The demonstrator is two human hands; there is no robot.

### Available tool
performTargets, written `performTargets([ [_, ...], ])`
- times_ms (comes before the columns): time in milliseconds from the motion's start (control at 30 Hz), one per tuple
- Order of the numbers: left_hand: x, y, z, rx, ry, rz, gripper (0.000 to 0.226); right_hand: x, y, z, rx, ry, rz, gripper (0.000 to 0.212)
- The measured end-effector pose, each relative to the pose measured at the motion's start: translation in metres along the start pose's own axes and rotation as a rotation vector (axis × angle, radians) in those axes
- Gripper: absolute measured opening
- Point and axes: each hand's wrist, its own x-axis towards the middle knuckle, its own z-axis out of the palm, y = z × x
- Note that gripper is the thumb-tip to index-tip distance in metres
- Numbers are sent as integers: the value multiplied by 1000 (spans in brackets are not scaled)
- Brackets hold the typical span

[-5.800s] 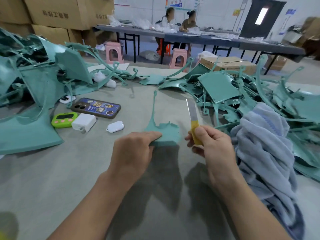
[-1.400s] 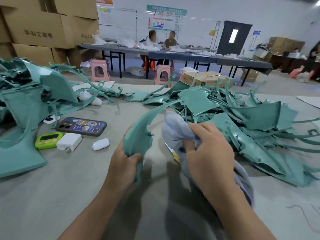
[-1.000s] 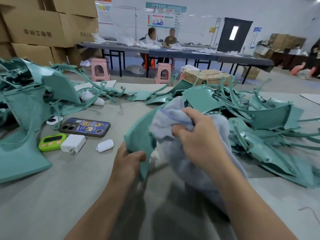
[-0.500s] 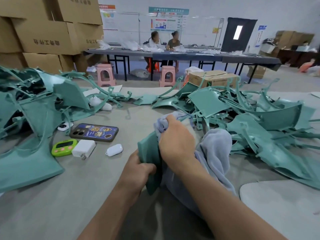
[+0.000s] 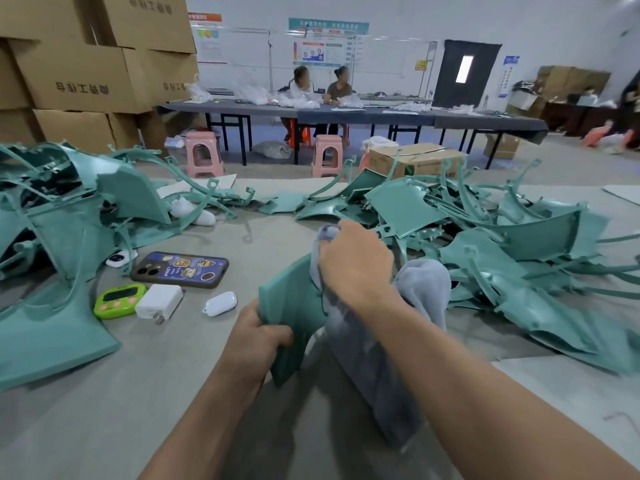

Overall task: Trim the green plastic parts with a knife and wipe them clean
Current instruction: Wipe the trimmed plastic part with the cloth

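My left hand [image 5: 258, 337] grips the lower edge of a green plastic part [image 5: 292, 306], held upright just above the table. My right hand [image 5: 353, 263] holds a grey-blue cloth [image 5: 420, 289] bunched against the part's upper right side. The cloth hangs down under my right forearm to the table. The knife is not in sight. Piles of green plastic parts lie to the left [image 5: 65, 230] and to the right [image 5: 502, 244].
On the grey table [image 5: 104, 410] left of my hands lie a phone [image 5: 180, 270], a green timer [image 5: 119, 301], a white charger [image 5: 159, 301] and a small white case [image 5: 220, 303]. Cardboard boxes [image 5: 79, 71] stand behind; two people sit at a far table [image 5: 346, 112].
My right hand put the knife out of sight and took the cloth. It has since rubbed the cloth across the part, shifting from the part's right toward its top edge. My left hand keeps its grip.
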Motion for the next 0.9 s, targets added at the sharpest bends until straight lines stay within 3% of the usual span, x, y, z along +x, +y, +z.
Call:
performTargets([
  [233, -2, -3, 5, 140, 95, 199, 53, 27, 52, -14, 63, 183, 309, 14],
  [367, 15, -13, -4, 48, 414, 99, 18, 14, 73, -23, 422, 338, 444, 13],
  [400, 18, -12, -6, -44, 477, 54, 10, 8, 72, -25, 552, 322, 462, 16],
  [467, 20, -7, -9, -238, 520, -40, 14, -4, 63, -31, 814, 172, 483, 17],
  [567, 15, -1, -8, -351, 392, -221, 15, -18, 40, -38, 1042, -167, 449, 14],
  [667, 8, -3, 4, -200, 113, -385, 29, -29, 12, -47, 1147, -345, 384, 7],
  [800, 8, -16, 20, -149, 48, -209, 26, -45, -12, -49, 1215, -429, 368, 13],
  [900, 10, -19, 20, -164, 67, -142, 28, -55, -17, -38, 1038, -318, 287, 12],
])
